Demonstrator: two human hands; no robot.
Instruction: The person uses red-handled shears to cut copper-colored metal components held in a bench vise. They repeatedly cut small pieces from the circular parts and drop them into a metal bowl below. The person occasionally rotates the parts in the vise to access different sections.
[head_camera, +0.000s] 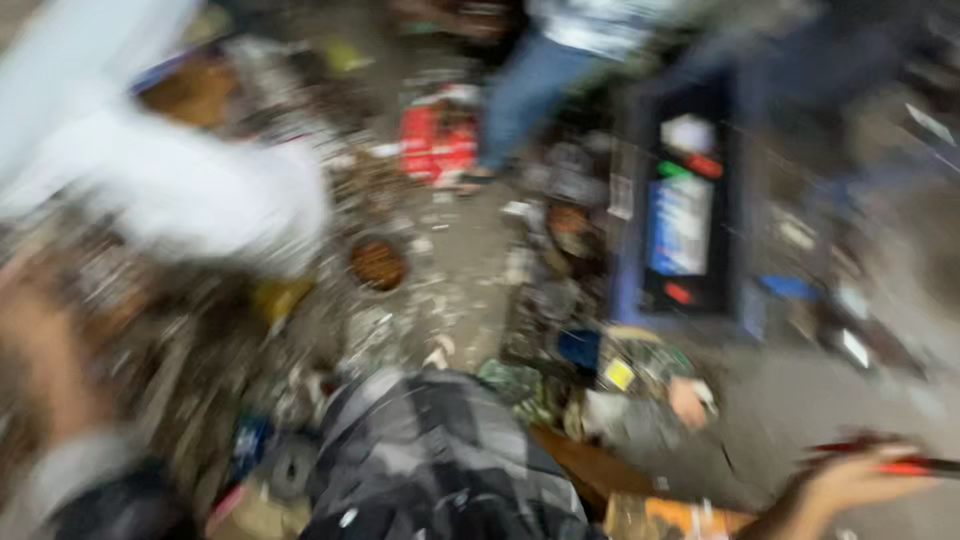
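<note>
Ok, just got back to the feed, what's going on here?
The picture is badly motion-blurred. The person's right hand, low at the right, grips a slim red tool; what kind is too smeared to tell. The left hand is a blur at the left edge, and whether it holds anything cannot be told. A large white object smears across the upper left. The floor is littered with scrap, with a small round bowl near the middle. Another person in jeans stands at the top.
</note>
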